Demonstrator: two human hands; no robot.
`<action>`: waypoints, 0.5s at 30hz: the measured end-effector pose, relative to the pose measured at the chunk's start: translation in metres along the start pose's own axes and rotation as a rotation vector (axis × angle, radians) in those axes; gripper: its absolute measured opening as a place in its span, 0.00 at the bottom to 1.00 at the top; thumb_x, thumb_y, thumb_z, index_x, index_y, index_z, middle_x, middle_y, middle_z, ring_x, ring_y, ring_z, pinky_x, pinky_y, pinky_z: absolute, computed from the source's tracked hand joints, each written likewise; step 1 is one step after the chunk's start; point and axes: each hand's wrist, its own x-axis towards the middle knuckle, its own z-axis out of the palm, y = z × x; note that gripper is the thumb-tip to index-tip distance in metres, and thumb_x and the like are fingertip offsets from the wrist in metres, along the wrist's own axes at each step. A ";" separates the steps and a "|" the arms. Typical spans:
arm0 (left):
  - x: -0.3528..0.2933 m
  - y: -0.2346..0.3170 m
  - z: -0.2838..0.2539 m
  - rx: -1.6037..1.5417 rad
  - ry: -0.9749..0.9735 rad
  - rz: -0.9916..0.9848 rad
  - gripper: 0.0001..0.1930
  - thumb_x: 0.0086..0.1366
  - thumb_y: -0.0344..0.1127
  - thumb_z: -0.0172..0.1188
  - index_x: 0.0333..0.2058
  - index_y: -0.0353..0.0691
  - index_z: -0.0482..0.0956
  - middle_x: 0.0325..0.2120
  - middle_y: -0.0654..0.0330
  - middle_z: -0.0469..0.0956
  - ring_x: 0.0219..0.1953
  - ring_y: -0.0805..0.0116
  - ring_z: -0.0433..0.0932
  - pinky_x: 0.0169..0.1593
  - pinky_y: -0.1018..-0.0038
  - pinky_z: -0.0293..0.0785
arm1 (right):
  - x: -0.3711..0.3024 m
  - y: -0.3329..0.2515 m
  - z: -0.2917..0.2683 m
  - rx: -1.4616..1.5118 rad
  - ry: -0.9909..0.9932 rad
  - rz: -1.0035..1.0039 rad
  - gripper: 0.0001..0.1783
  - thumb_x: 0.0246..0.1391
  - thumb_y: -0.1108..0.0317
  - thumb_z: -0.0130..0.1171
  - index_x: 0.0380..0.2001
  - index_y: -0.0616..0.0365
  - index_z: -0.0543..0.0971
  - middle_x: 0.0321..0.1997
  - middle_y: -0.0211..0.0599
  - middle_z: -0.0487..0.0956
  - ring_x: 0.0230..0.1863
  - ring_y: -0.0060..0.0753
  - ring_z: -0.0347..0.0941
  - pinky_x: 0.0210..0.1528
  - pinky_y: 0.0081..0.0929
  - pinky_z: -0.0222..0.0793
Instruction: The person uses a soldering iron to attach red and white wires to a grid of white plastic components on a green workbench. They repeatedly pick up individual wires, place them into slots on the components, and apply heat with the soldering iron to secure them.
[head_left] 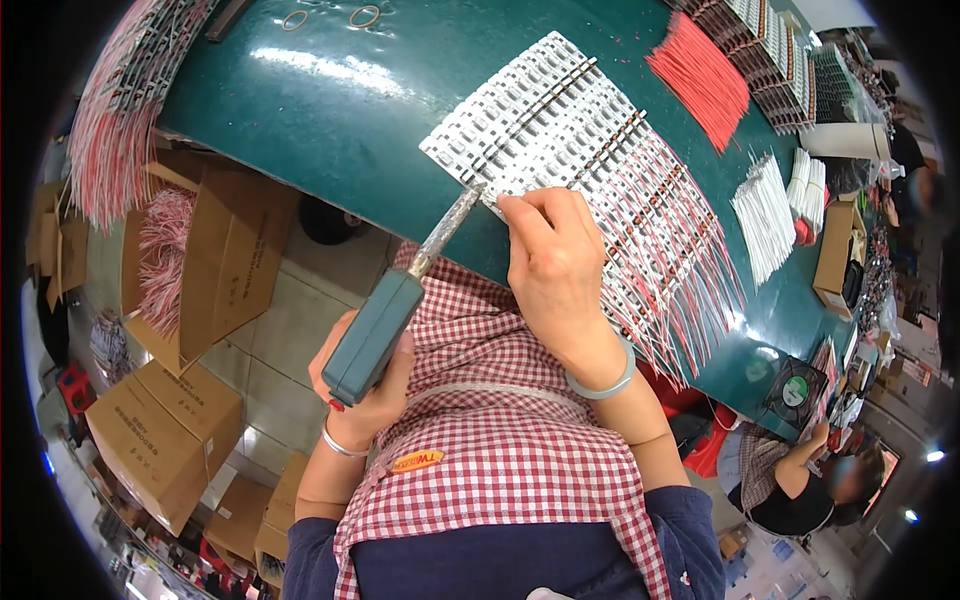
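Note:
My left hand [375, 375] is wrapped round a dark green tool [375, 335] with a boxy body and a long, silvery, crinkled barrel. The barrel's tip meets the near edge of a wide panel of white strips [530, 105], set side by side in rows on the table. My right hand [555, 265] is closed in a pinch close to that tip, at the panel's near edge. What its fingertips hold, if anything, is too small to make out. Red and white wires [680, 290] trail from the panel's right part, beside my right wrist.
On the green table [300, 120] lie red wires [700, 80], white wires [763, 215] and a small black fan [795, 388]. More wired strips [125, 110] hang over its left edge. Cardboard boxes [165, 425] stand on the floor at left. Another person [790, 480] sits at right.

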 end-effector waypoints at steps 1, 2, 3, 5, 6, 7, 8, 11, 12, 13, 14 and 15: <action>-0.006 -0.005 0.000 -0.032 0.017 -0.031 0.11 0.49 0.19 0.66 0.34 0.28 0.81 0.31 0.51 0.81 0.29 0.60 0.82 0.35 0.72 0.78 | -0.001 0.000 0.000 0.008 0.009 -0.002 0.15 0.41 0.83 0.61 0.36 0.63 0.82 0.32 0.38 0.74 0.35 0.40 0.71 0.35 0.34 0.71; -0.010 -0.007 0.000 -0.063 0.034 -0.062 0.11 0.49 0.19 0.66 0.34 0.28 0.81 0.30 0.51 0.81 0.29 0.60 0.82 0.35 0.72 0.78 | -0.002 0.000 0.000 0.017 0.018 -0.004 0.14 0.42 0.83 0.61 0.36 0.63 0.82 0.32 0.38 0.74 0.35 0.40 0.71 0.35 0.34 0.71; -0.010 -0.008 -0.002 -0.056 0.030 -0.055 0.11 0.49 0.19 0.66 0.34 0.29 0.81 0.30 0.51 0.81 0.29 0.60 0.82 0.35 0.72 0.78 | -0.002 -0.001 0.000 0.021 0.016 -0.006 0.14 0.42 0.83 0.61 0.36 0.63 0.82 0.32 0.38 0.74 0.35 0.40 0.71 0.35 0.34 0.71; -0.010 -0.008 -0.003 -0.041 0.021 -0.040 0.11 0.49 0.19 0.66 0.34 0.29 0.81 0.30 0.51 0.81 0.30 0.59 0.82 0.35 0.72 0.78 | -0.003 -0.001 0.000 0.030 0.011 -0.008 0.14 0.43 0.82 0.61 0.37 0.63 0.82 0.32 0.38 0.74 0.35 0.40 0.71 0.35 0.34 0.71; -0.010 -0.008 -0.004 -0.022 0.021 -0.025 0.11 0.49 0.19 0.66 0.34 0.29 0.81 0.30 0.51 0.81 0.30 0.59 0.82 0.35 0.72 0.79 | -0.003 -0.002 0.000 0.028 0.010 -0.011 0.14 0.42 0.83 0.61 0.37 0.63 0.82 0.32 0.38 0.74 0.35 0.40 0.71 0.35 0.34 0.71; -0.009 -0.007 -0.004 -0.004 0.021 -0.011 0.11 0.49 0.19 0.66 0.34 0.29 0.81 0.31 0.51 0.81 0.30 0.59 0.82 0.35 0.72 0.79 | -0.003 -0.002 0.001 0.026 0.009 -0.013 0.14 0.42 0.83 0.61 0.37 0.63 0.82 0.32 0.38 0.74 0.35 0.40 0.71 0.35 0.34 0.71; -0.008 -0.006 -0.004 0.015 0.021 0.004 0.11 0.49 0.19 0.66 0.34 0.29 0.81 0.31 0.51 0.81 0.30 0.59 0.82 0.35 0.72 0.79 | -0.003 -0.002 0.001 0.023 0.009 -0.015 0.15 0.42 0.83 0.61 0.37 0.63 0.82 0.32 0.38 0.74 0.35 0.40 0.71 0.35 0.34 0.70; -0.012 -0.009 -0.004 -0.003 0.008 -0.013 0.11 0.49 0.19 0.66 0.34 0.29 0.81 0.31 0.51 0.81 0.30 0.58 0.83 0.36 0.72 0.79 | -0.001 -0.003 -0.001 0.014 -0.002 -0.028 0.15 0.40 0.83 0.60 0.36 0.63 0.82 0.32 0.38 0.74 0.35 0.40 0.70 0.34 0.33 0.70; -0.011 -0.008 -0.003 0.011 0.001 -0.001 0.11 0.49 0.19 0.67 0.34 0.29 0.81 0.31 0.51 0.81 0.30 0.58 0.83 0.36 0.72 0.79 | -0.001 -0.003 0.000 0.010 -0.002 -0.027 0.15 0.40 0.83 0.60 0.36 0.63 0.82 0.32 0.38 0.74 0.35 0.39 0.70 0.34 0.33 0.70; -0.009 -0.006 -0.003 0.025 -0.006 0.012 0.11 0.49 0.20 0.67 0.34 0.29 0.81 0.31 0.51 0.81 0.30 0.58 0.83 0.36 0.72 0.79 | -0.002 -0.003 0.001 0.005 -0.001 -0.026 0.15 0.39 0.83 0.60 0.35 0.63 0.82 0.32 0.37 0.74 0.35 0.39 0.70 0.34 0.33 0.70; -0.007 -0.004 -0.003 0.040 -0.013 0.025 0.11 0.49 0.20 0.67 0.34 0.29 0.81 0.31 0.50 0.81 0.30 0.58 0.83 0.35 0.72 0.79 | -0.002 -0.002 0.001 0.000 0.000 -0.024 0.15 0.39 0.83 0.60 0.35 0.63 0.82 0.32 0.37 0.74 0.35 0.39 0.70 0.34 0.33 0.70; -0.005 -0.003 -0.002 0.046 -0.012 0.029 0.10 0.49 0.20 0.67 0.33 0.29 0.81 0.31 0.51 0.81 0.30 0.58 0.82 0.35 0.72 0.78 | -0.001 -0.003 0.001 -0.004 -0.004 -0.025 0.15 0.39 0.83 0.60 0.35 0.64 0.82 0.32 0.37 0.74 0.35 0.39 0.70 0.34 0.33 0.70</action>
